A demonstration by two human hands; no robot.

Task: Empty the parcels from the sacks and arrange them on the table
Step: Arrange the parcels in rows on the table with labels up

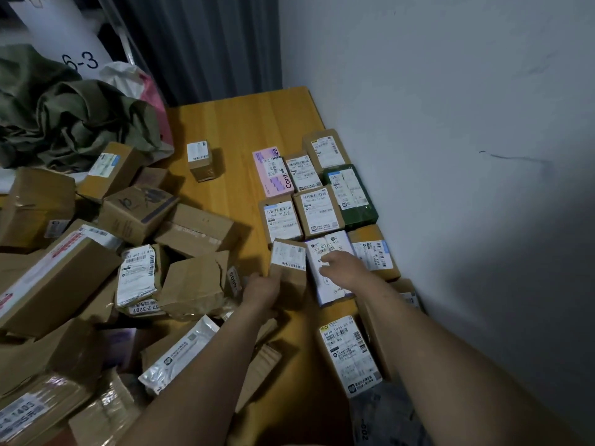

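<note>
On the wooden table (244, 130) labelled parcels lie in neat rows by the wall, among them a pink box (272, 172) and a green box (352, 196). My left hand (262, 292) grips a small brown parcel (288, 262) at its near end, at the left edge of the rows. My right hand (346, 268) rests with fingers bent on a white parcel (325, 272) beside it. A loose heap of cardboard parcels (135, 217) covers the table's left side. A crumpled green sack (64, 114) lies behind the heap.
A grey wall (450, 156) runs along the right of the table. One small box (200, 160) stands alone mid-table. A dark curtain (209, 43) hangs at the back. A white sign marked 6-3 (77, 59) and a pink bag (154, 94) sit behind the sack.
</note>
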